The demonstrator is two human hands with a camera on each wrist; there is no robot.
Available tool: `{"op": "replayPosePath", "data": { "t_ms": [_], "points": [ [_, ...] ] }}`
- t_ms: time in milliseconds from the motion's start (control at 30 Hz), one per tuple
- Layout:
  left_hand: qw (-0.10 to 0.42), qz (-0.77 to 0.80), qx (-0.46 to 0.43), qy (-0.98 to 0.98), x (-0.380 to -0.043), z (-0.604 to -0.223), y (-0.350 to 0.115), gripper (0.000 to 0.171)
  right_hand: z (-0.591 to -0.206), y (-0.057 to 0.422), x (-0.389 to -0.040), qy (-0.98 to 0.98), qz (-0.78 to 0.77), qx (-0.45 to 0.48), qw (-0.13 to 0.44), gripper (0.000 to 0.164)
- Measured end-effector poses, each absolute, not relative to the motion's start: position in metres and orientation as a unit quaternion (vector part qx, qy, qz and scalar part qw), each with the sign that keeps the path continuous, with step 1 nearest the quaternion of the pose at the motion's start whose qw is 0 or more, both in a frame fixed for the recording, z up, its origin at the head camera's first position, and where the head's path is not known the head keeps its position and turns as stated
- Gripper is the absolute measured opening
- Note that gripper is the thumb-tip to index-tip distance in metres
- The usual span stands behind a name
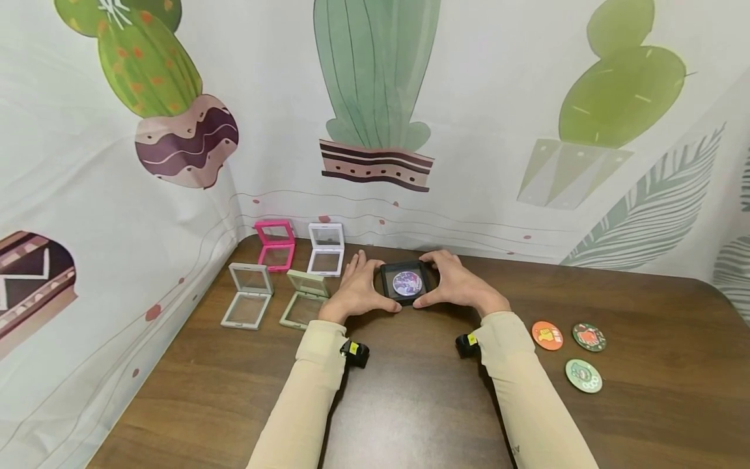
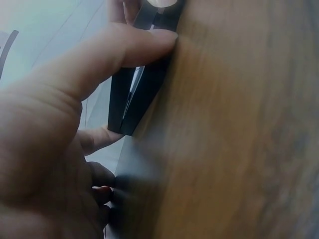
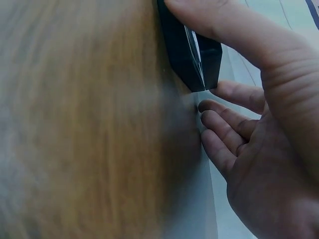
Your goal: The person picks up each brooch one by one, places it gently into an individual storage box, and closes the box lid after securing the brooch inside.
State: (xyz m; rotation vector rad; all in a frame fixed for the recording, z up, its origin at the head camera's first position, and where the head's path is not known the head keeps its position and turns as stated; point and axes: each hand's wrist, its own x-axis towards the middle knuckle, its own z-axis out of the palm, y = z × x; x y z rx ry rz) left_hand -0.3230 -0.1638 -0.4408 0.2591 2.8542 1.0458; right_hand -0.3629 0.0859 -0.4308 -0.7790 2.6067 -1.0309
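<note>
A black square display case (image 1: 402, 265) lies near the table's back edge, with a round purple-and-white patterned badge (image 1: 407, 283) showing through its clear window. My left hand (image 1: 360, 290) grips the left side of the case, thumb at the front and index finger behind. On the opposite side my right hand (image 1: 459, 283) pinches it the same way. Both wrist views show the case edge-on: two black halves (image 2: 149, 79) with a thin pale slit between them, narrowing toward the corners. The other fingers of the right hand (image 3: 279, 149) curl loosely beside the case.
Left of the hands stand several similar cases with raised lids: pink (image 1: 277, 257), white (image 1: 326, 262), grey (image 1: 246, 310) and green (image 1: 291, 315). To the right lie an orange badge (image 1: 547, 335), a dark green badge (image 1: 589, 337) and a light green badge (image 1: 583, 376). A cactus-print cloth (image 1: 486, 130) hangs behind.
</note>
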Motion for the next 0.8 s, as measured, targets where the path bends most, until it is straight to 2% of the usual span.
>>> {"op": "replayPosePath", "data": {
  "t_ms": [800],
  "points": [
    [0.044, 0.348, 0.084, 0.933, -0.3217, -0.4409, -0.1635, 0.098, -0.4319, 0.0839, -0.3620, 0.893, -0.350, -0.259, 0.117, 0.103]
  ]
}}
